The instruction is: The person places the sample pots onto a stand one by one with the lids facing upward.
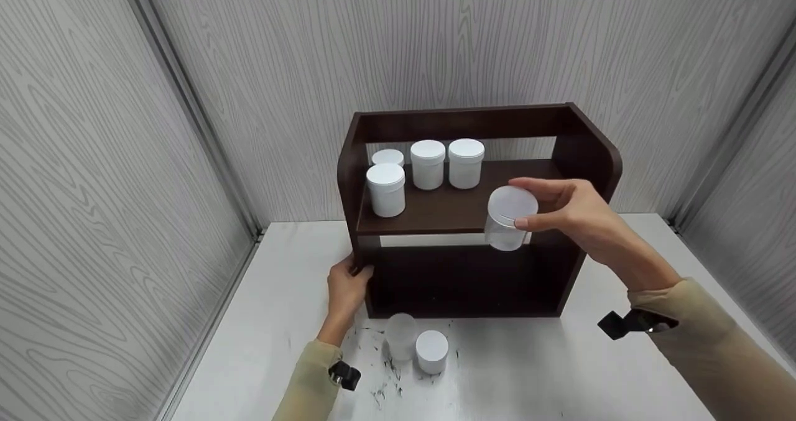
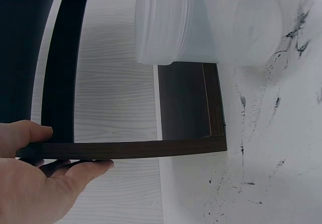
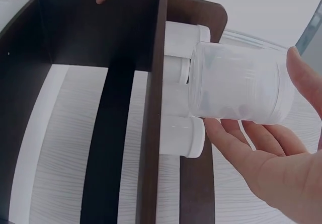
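Note:
My right hand holds a clear plastic jar with a translucent lid, in front of the upper board of a dark brown wooden shelf. Thumb and fingers pinch it around the lid; the right wrist view shows the clear jar in front of the shelf's white jars. At the shelf's left side panel, my left hand grips the edge, thumb on one face and fingers on the other. Several white lidded jars stand on the left part of the upper board.
On the white table, before the shelf, are a translucent jar and a smaller white lidded jar. Dark scuff marks surround them. Grey wood-grain walls rise behind and at both sides.

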`<action>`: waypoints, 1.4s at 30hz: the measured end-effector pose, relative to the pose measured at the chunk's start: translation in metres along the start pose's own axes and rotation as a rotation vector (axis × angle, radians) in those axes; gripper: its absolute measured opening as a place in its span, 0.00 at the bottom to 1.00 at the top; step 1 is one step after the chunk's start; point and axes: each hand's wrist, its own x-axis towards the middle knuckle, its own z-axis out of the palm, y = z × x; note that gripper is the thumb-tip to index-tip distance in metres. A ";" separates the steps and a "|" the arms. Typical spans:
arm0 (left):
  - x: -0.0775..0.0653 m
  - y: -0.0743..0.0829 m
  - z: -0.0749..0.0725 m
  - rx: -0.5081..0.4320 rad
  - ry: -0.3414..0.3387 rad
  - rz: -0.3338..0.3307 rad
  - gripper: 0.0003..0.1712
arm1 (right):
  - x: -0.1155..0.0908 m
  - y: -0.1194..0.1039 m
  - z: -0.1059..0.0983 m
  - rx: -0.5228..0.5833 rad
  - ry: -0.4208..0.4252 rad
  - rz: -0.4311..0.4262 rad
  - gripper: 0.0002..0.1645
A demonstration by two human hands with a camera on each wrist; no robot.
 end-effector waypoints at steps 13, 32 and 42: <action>-0.001 0.001 0.000 0.007 0.011 -0.005 0.27 | 0.021 -0.011 -0.014 0.112 -0.007 -0.037 0.37; -0.003 0.001 0.000 -0.001 -0.006 -0.026 0.30 | 0.060 -0.010 -0.031 -0.008 0.089 0.032 0.38; -0.003 0.001 0.000 -0.005 0.004 -0.002 0.28 | 0.084 -0.001 -0.040 0.091 0.108 0.118 0.40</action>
